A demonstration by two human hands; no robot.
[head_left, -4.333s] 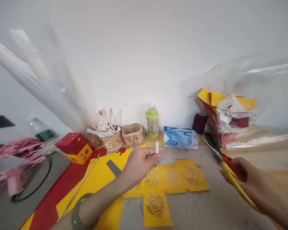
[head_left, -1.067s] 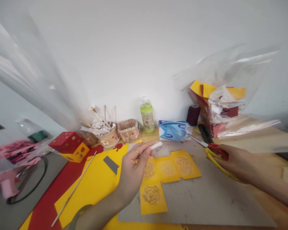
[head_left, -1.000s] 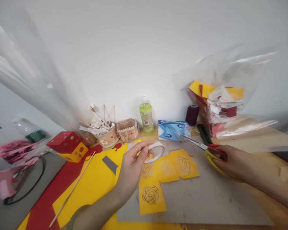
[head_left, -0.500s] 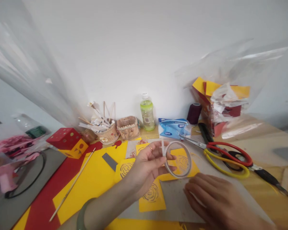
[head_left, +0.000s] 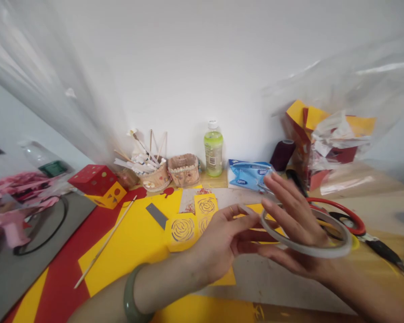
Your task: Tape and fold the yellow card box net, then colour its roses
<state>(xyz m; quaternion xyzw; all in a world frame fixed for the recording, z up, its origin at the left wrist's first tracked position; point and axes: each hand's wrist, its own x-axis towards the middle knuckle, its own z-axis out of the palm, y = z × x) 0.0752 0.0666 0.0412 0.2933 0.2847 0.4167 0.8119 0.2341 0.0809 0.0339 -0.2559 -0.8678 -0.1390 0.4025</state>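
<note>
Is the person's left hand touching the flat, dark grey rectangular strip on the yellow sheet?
Apart. The head view shows it: a yellow paper panel with curved slits is visible between the left hand and the dark grey strip.

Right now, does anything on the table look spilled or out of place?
Slightly: reddish specks dot the grey board beside the rose-patterned yellow cutout; crumbs or stains, I cannot tell. They look untidy against the plain surface.

A pink glue gun (head_left: 11, 226) and papercuts (head_left: 182, 229) show a craft workspace.
</note>
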